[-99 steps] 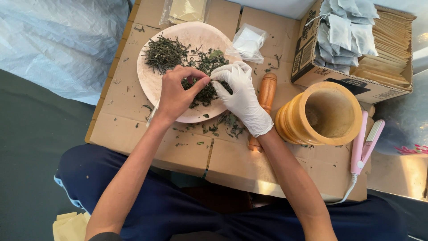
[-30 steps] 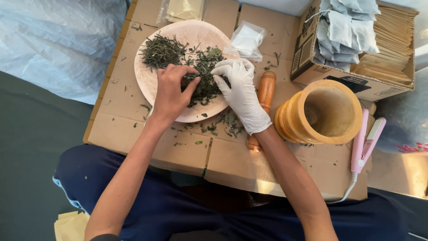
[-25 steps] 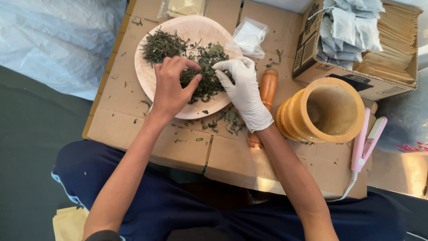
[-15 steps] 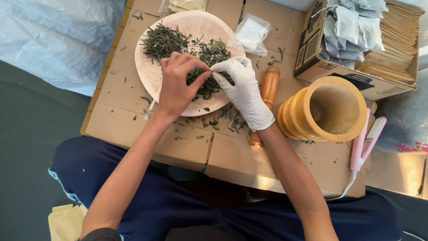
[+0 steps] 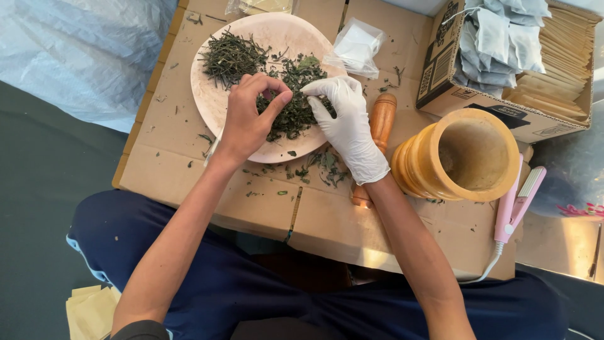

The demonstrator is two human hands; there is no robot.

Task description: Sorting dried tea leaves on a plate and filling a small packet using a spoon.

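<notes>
bare left hand (image 5: 246,119) pinching dried leafy herbs (image 5: 290,107), round pale wooden plate (image 5: 211,101)

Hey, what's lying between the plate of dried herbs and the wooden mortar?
In the head view, a wooden pestle lies on the cardboard between the plate and the mortar, partly under the gloved right hand.

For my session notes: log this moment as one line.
left hand: bare, pinching dried herbs | right hand: gloved, in herbs | wooden plate on cardboard | pestle, mortar beside
</notes>
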